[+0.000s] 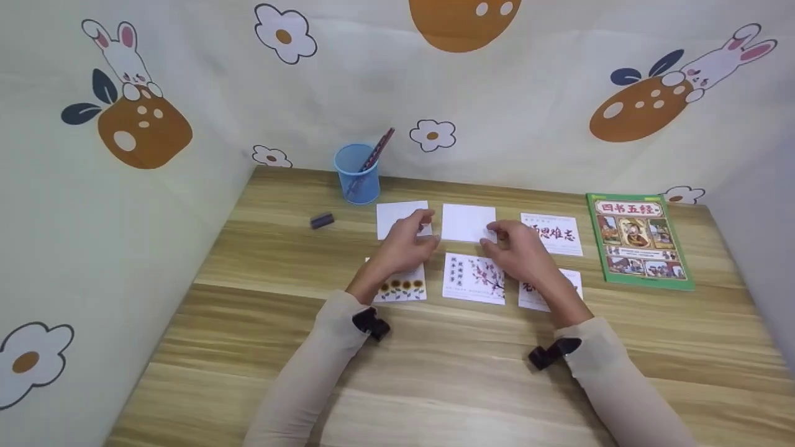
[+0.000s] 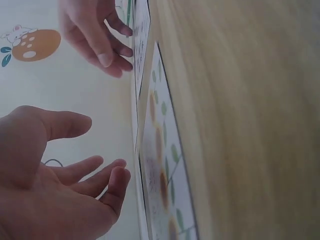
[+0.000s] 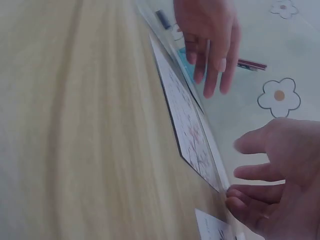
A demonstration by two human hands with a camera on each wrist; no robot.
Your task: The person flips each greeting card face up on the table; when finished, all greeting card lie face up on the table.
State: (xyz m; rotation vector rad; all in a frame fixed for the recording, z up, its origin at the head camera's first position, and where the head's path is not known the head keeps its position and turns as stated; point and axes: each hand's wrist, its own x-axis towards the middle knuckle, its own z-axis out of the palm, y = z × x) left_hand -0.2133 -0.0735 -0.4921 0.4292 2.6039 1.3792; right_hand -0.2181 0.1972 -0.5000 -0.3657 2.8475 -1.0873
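Observation:
Two rows of square cards lie on the table. In the head view my left hand (image 1: 407, 243) hovers over the gap between a plain white card (image 1: 392, 214) at the back left and the sunflower card (image 1: 400, 290) in front of it. Its thumb and fingers are spread apart with nothing between them. My right hand (image 1: 520, 249) has its fingertips right at the right edge of the white card (image 1: 469, 222) in the back middle. In the right wrist view its thumb stands apart from the loosely bent fingers. Below lies the blossom card (image 1: 474, 279).
Two calligraphy cards (image 1: 559, 236) on the right are partly covered by my right hand and wrist. Farther right lies a green-bordered book (image 1: 640, 242). At the back left stand a blue mesh pen cup (image 1: 359, 180) holding pencils and a small dark block (image 1: 322, 220).

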